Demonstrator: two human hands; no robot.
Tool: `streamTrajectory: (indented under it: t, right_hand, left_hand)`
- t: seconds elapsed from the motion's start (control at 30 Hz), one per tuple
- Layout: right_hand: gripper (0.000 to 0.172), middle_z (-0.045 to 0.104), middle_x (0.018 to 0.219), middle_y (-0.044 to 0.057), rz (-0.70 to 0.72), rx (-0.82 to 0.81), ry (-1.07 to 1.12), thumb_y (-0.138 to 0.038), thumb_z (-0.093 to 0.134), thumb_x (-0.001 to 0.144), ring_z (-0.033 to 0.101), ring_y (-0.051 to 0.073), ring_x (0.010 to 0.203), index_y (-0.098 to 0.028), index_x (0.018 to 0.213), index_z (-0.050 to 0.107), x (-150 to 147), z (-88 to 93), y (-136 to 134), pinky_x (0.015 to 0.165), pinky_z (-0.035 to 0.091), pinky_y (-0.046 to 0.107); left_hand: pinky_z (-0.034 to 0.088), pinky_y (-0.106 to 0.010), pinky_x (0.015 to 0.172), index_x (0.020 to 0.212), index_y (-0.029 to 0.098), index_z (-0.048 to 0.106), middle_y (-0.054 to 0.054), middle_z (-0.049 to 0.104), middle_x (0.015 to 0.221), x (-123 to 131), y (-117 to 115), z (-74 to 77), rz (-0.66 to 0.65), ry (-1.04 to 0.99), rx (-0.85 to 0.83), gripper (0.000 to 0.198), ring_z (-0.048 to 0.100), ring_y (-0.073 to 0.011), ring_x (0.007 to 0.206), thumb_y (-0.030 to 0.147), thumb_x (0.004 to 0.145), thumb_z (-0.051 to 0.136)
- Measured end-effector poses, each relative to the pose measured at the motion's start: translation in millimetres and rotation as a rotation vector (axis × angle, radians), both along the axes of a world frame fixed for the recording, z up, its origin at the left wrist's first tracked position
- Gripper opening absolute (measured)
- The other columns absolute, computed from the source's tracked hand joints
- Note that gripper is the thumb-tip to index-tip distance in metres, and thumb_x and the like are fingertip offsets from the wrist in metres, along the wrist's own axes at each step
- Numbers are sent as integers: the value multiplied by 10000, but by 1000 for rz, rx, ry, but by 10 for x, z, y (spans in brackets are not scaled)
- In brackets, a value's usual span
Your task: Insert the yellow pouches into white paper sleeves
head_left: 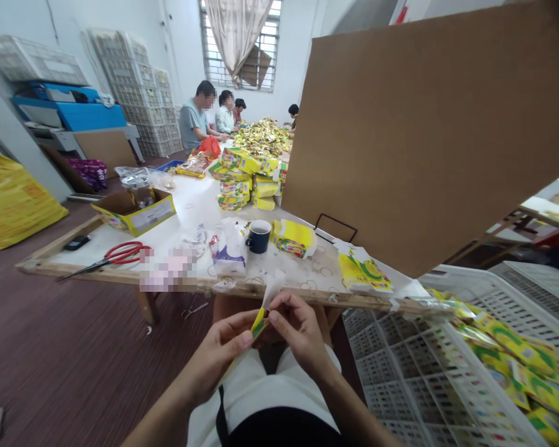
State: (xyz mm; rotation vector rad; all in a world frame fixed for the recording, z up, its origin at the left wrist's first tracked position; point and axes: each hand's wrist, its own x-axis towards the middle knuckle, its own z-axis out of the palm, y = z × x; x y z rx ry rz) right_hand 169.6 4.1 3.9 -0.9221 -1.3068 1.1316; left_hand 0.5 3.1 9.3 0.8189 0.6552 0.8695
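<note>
Over my lap, just below the table edge, my left hand point(224, 349) pinches a small yellow and green paper carton point(258, 323) between thumb and fingers. The carton is seen edge-on, with a white flap sticking up from it. My right hand point(299, 329) grips the other side of the carton near the flap, fingertips curled against it. Past the hands on the table, a yellow carton point(294, 238) lies beside a dark blue mug point(259, 237). Flat yellow cartons point(364, 268) rest at the table's edge on the right.
Red-handled scissors point(121, 253), an open yellow box point(142, 214) and a tissue pack point(229, 257) are on the table point(193, 198). A large cardboard sheet point(414, 136) stands at the right, above a white crate point(410, 372) of yellow packets. Several people sit around a packet heap point(265, 135).
</note>
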Motion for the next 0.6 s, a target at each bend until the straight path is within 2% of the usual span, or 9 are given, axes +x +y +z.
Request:
streamTrajectory:
  t: [0.1,0.17,0.3,0.37,0.43,0.47,0.53,0.6]
  right_hand:
    - [116,568,777,30,-15,185,-257,-262,565,873,536,172,726,-187,789,596,17,3,9,664,445,275]
    - [87,575,880,56,17,275,-384,-229,556,868,546,196,822,-186,851,630,23,24,9,738,452,303]
    - [126,526,964,70,55,316,-455,-229,569,852,543,210,879,-202,942,654,30,20,1,793,470,323]
    - [249,513,1047,82,-41,310,-443,-257,608,830,524,236,962,-218,1075,631,20,-33,-13,838,458,343]
    - [485,499,1159,93,-187,257,-377,-300,654,805,498,255,1029,-238,1267,520,-12,-112,-35,863,441,354]
    - [545,509,1177,92,-208,207,-327,-323,658,809,504,253,1023,-241,1315,474,-37,-154,-48,854,443,348]
    - [441,578,1089,79,-140,91,-232,-360,602,863,544,230,937,-222,1274,523,-95,-233,-68,808,456,321]
    - [280,623,918,62,-71,23,-203,-376,532,912,563,207,833,-187,1081,653,-145,-291,-73,753,463,295]
  left_hand:
    - [476,-236,723,1047,182,722,-77,755,884,-3,17,-34,29,9,8,403,655,-159,748,353,684,764]
    - [479,-236,691,1029,177,729,-75,754,846,-4,26,-41,57,5,-24,393,650,-149,697,361,684,760]
    - [493,-245,667,1030,171,724,-75,748,833,-4,36,-44,87,13,-72,385,654,-151,671,349,690,757]
    - [495,-235,660,1053,174,710,-69,747,842,-1,37,-63,101,23,-65,377,652,-142,663,326,710,746]
    - [495,-227,651,1076,184,694,-58,747,851,11,33,-97,122,27,-46,363,647,-130,642,313,739,725]
    - [496,-224,641,1082,186,687,-55,746,853,22,29,-118,135,25,-31,357,647,-128,636,316,750,715]
    - [500,-229,620,1076,179,680,-54,745,852,52,21,-158,170,33,2,353,658,-147,653,337,761,702]
    - [510,-247,606,1061,165,671,-59,743,863,85,18,-189,206,69,20,364,674,-186,703,366,759,696]
